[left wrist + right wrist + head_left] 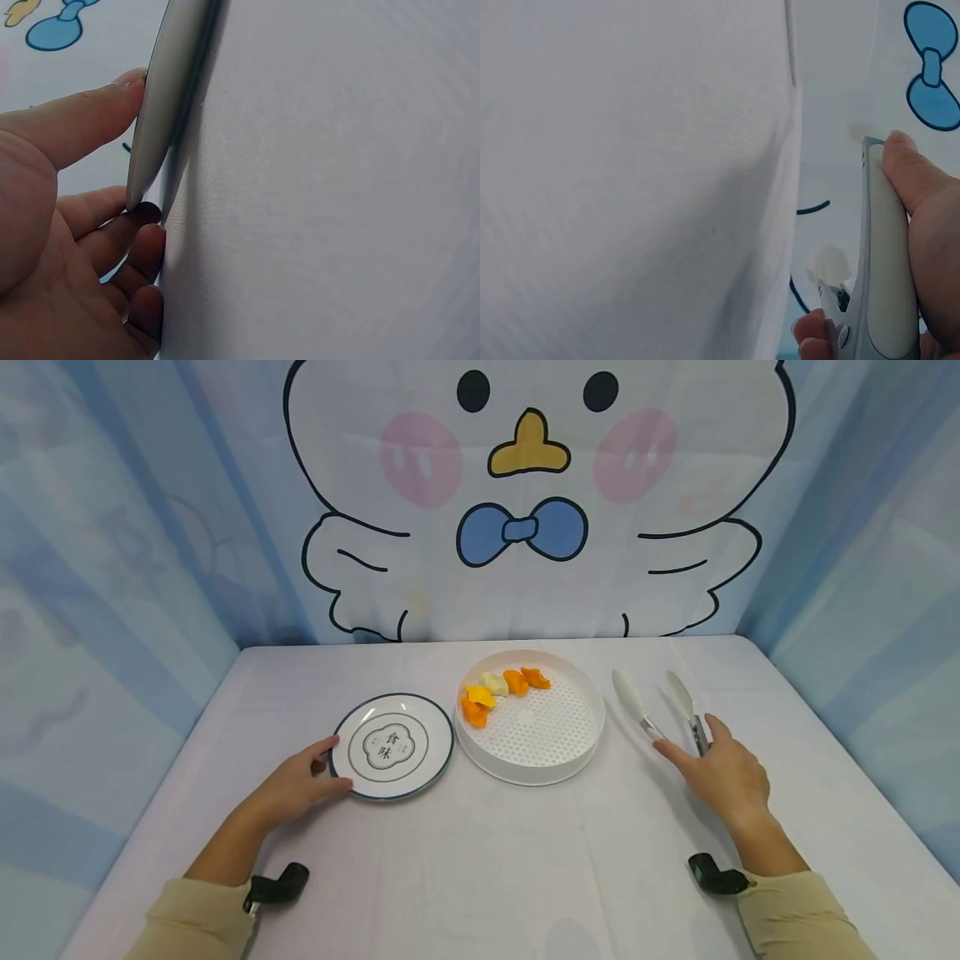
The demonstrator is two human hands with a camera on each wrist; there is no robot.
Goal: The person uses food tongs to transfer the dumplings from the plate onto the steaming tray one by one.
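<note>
My left hand (296, 781) holds the left rim of a white plate (390, 747) with a dark blue edge and printed characters in its middle. In the left wrist view, the thumb and fingers meet the edge of the plate (165, 97), close over the white cloth. My right hand (727, 777) grips a pair of tongs (632, 697) with pale tips and metal arms, spread apart and pointing away. The right wrist view shows the thumb along one pale handle (889, 247) and fingertips at the other arm.
Between the hands stands a round white tray (525, 775) with a perforated base. Along its back left lie several small pieces: orange ones (515, 682), a yellow one (481, 696) and a pale one (494, 683). A printed curtain (525, 602) hangs behind the white-covered table (480, 877).
</note>
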